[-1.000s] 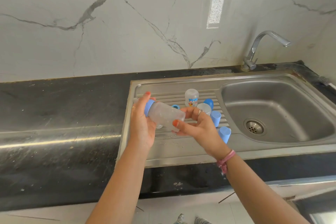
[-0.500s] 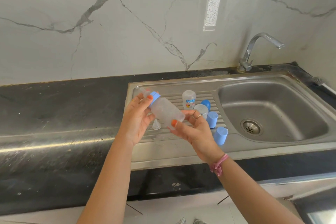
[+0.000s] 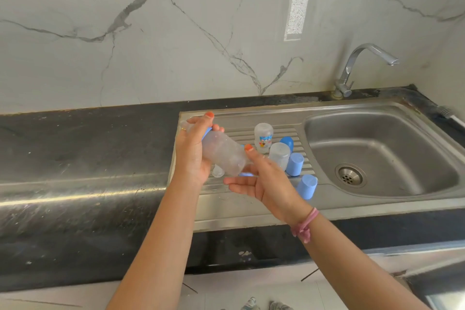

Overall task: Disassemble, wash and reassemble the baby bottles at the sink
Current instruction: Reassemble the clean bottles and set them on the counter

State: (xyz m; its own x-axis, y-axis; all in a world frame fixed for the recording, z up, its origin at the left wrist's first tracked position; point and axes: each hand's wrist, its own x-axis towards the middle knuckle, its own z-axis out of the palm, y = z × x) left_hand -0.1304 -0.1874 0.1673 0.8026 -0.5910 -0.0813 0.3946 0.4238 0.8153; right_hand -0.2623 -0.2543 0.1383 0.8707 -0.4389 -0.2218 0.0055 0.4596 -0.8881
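Note:
A clear baby bottle [image 3: 222, 152] with a blue collar lies tilted above the steel drainboard [image 3: 226, 199], its teat end up and to the left. My left hand [image 3: 192, 151] grips its collar end. My right hand [image 3: 261, 178] holds the bottle's base, thumb on top and fingers spread beneath it. On the drainboard stand a second bottle with a printed label [image 3: 263, 137], a clear cap [image 3: 279, 156], a blue rounded part [image 3: 287, 143] and two blue caps [image 3: 295, 164] [image 3: 306, 186]. A clear teat [image 3: 218, 172] lies under the held bottle.
The sink basin [image 3: 382, 153] with its drain [image 3: 350, 175] lies to the right, a chrome tap [image 3: 362, 65] behind it. A dark counter [image 3: 75, 158] stretches left. A marble wall rises at the back.
My left hand has turned round the collar end, and my right hand's fingers have opened out under the bottle's base. The bottle stays tilted over the drainboard.

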